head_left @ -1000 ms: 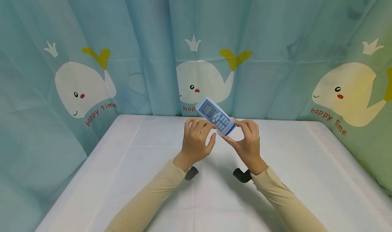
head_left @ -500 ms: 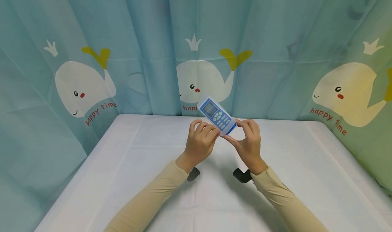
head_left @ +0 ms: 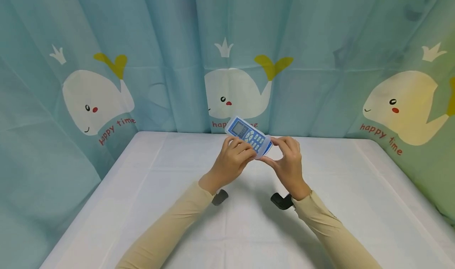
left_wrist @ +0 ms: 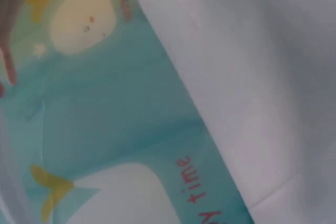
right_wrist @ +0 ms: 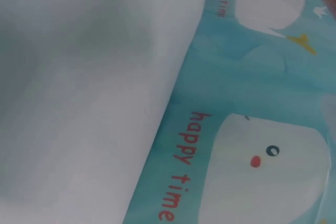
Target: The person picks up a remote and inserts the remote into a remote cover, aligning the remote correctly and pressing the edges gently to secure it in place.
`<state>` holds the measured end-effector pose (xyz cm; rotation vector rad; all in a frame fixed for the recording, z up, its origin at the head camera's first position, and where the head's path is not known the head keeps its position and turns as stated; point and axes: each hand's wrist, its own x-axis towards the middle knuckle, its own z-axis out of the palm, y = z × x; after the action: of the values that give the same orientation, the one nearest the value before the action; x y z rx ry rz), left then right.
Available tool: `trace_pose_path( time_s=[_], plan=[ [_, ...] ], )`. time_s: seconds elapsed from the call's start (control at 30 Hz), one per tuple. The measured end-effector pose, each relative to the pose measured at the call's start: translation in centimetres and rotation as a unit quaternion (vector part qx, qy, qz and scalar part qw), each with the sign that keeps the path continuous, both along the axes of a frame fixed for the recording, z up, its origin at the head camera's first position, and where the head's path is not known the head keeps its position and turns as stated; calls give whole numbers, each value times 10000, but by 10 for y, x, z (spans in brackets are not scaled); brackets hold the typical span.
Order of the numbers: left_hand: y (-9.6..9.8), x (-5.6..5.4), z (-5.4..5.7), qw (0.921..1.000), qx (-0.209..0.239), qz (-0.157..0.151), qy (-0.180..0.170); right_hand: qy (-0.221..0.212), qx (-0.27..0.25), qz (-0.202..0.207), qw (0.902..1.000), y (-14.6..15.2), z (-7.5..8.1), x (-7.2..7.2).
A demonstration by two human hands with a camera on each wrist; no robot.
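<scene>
A blue and white remote control (head_left: pixel 237 128) with a small screen and several buttons is held tilted above the table in the head view. A translucent pale cover (head_left: pixel 267 140) surrounds it, and a blue end of the remote shows past the cover at the lower right. My left hand (head_left: pixel 231 160) grips the remote's near left edge, fingers curled over its front. At the lower right end, my right hand (head_left: pixel 288 162) pinches between thumb and index finger. The wrist views show little of the work: fingers (left_wrist: pixel 9 66) at the left wrist view's edge.
A white-covered table (head_left: pixel 170 170) lies below the hands. Behind it hangs a blue-green curtain (head_left: pixel 313 95) printed with whales. Dark wrist-camera mounts (head_left: pixel 282 201) stick out by the cuffs of both beige sleeves.
My left hand has closed in from beside the remote and now grips its lower left edge. The remote has dipped slightly and turned flatter. My right hand stays nearly in place.
</scene>
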<state>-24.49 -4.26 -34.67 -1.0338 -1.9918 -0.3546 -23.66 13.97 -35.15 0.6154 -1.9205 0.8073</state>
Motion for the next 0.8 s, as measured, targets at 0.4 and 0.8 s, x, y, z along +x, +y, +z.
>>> trace_pose_path(
  time_s=[0.4,0.8],
  plan=[
    [-17,-11,22,9950,-466,875,-77,721,942,337,9924,13,-4,-2],
    [-26,-18,23,9887,-922,1171,177,178,759,633,9949,19,-3,-5]
  ],
)
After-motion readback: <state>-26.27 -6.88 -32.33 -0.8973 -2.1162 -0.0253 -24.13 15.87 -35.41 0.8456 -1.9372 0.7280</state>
